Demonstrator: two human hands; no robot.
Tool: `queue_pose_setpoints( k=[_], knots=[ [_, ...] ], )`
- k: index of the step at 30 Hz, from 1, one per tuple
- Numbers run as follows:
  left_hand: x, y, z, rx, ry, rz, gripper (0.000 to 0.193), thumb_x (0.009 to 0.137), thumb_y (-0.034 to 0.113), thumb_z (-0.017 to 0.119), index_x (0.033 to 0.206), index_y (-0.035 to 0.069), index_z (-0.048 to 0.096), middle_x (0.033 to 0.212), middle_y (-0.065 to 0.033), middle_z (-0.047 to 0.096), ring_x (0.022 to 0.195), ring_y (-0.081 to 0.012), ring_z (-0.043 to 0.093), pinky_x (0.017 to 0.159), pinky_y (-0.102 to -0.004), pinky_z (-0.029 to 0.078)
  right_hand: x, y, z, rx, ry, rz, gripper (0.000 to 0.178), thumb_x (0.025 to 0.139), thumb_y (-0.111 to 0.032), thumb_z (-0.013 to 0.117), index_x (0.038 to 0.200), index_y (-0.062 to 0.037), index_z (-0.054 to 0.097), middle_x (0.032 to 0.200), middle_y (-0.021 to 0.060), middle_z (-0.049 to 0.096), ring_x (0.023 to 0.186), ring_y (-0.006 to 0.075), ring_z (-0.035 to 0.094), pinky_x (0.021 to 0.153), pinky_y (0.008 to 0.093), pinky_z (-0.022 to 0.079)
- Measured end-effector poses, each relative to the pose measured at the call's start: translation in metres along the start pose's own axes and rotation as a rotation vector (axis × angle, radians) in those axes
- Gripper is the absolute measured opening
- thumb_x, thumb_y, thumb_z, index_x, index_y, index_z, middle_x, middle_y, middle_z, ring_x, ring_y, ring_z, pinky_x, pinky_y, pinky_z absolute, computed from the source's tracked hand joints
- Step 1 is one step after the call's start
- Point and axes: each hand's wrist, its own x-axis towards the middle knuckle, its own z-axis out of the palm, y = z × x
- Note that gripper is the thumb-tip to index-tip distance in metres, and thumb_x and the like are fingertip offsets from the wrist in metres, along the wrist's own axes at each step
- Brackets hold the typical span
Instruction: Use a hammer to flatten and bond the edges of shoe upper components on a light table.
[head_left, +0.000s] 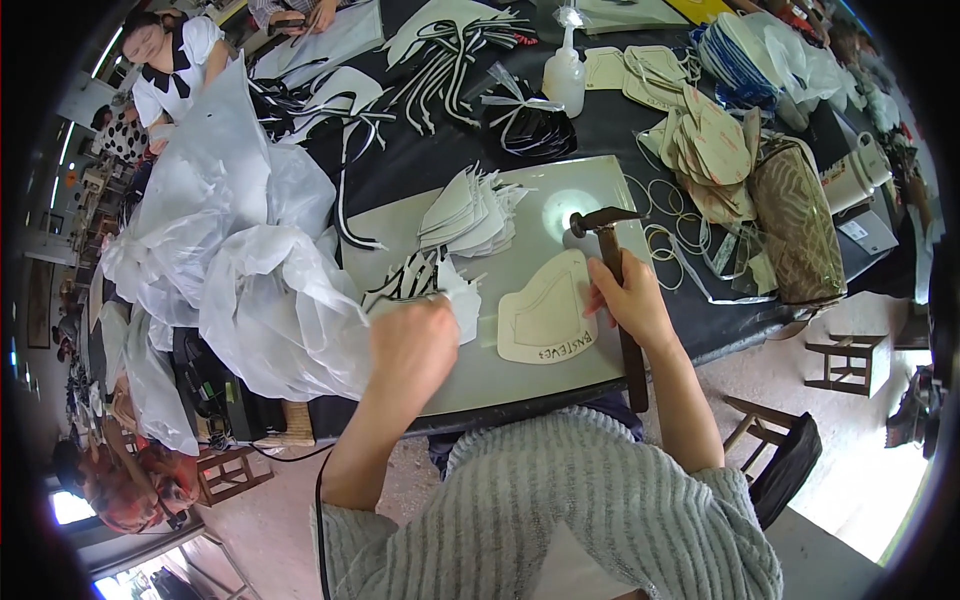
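Observation:
My right hand point(636, 303) is wrapped round the wooden handle of a hammer point(632, 365), whose dark metal head points left above the board. Just left of that hand lies a cream pattern piece point(550, 318) with a drawn outline and dark lettering, flat on the pale board point(480, 385). My left hand point(414, 345) is closed at the near edge of a pile of white pieces with black-and-white strips point(405, 280). What its fingers hold, if anything, is hidden. Behind that pile sits a stack of white cut pieces point(470, 212).
Crumpled translucent plastic bags point(275, 300) fill the left side. A white squeeze bottle point(565, 75), a bag of black material point(530, 120), stacked cream pieces point(705, 150) and a patterned roll point(797, 220) stand beyond the board. A person in white point(180, 60) is at the far left.

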Motion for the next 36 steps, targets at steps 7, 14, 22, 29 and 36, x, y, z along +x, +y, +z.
queue_pose_setpoints(
  k=[7,14,22,29,36],
  knots=[
    [0.095,-0.05,0.063,-0.629,0.275,-0.293,0.034,0.086,0.033,0.073,0.094,0.001,0.067,0.081,-0.0129,0.068,0.069,-0.0272,0.064,0.063,-0.0392,0.05,-0.003,0.009,0.001,-0.017,0.027,-0.06,0.032,0.096,-0.027,0.061,0.086,0.0018,0.052,0.066,0.008,0.066,0.049,0.0118,0.06,0.04,0.0255,0.042],
    [0.122,-0.062,0.085,-0.545,-0.047,-0.358,0.052,0.082,0.035,0.079,0.114,-0.004,0.066,0.099,-0.0139,0.067,0.088,-0.0189,0.064,0.076,-0.0321,0.051,-0.005,0.012,0.004,0.042,0.064,-0.054,0.034,0.095,-0.031,0.062,0.088,0.0019,0.054,0.064,0.0083,0.067,0.044,0.0112,0.055,0.041,0.0269,0.043],
    [0.108,-0.05,0.059,-0.616,0.053,-0.353,0.048,0.074,0.026,0.084,0.107,-0.001,0.063,0.098,-0.013,0.063,0.091,-0.0278,0.063,0.082,-0.0391,0.051,-0.005,0.012,0.003,0.029,0.066,-0.037,0.033,0.095,-0.03,0.062,0.088,0.0022,0.054,0.063,0.0083,0.067,0.044,0.0117,0.056,0.04,0.0271,0.042],
    [0.11,-0.033,0.079,-0.258,0.478,-0.058,0.029,0.084,0.018,0.071,0.106,0.005,0.058,0.093,-0.0089,0.062,0.088,-0.0311,0.059,0.076,-0.0429,0.043,-0.002,0.003,0.0,-0.044,0.059,-0.022,0.025,0.096,-0.022,0.061,0.088,0.0007,0.053,0.063,0.0065,0.066,0.042,0.0095,0.052,0.038,0.0254,0.038],
    [0.111,-0.035,0.066,-0.064,0.664,-0.031,0.026,0.083,0.016,0.069,0.104,0.005,0.06,0.104,-0.0106,0.064,0.101,-0.0312,0.059,0.088,-0.0454,0.043,-0.005,-0.01,0.004,-0.031,0.065,-0.064,0.032,0.094,-0.028,0.064,0.085,0.0014,0.053,0.063,0.0089,0.067,0.042,0.0134,0.055,0.041,0.0285,0.043]
  ],
)
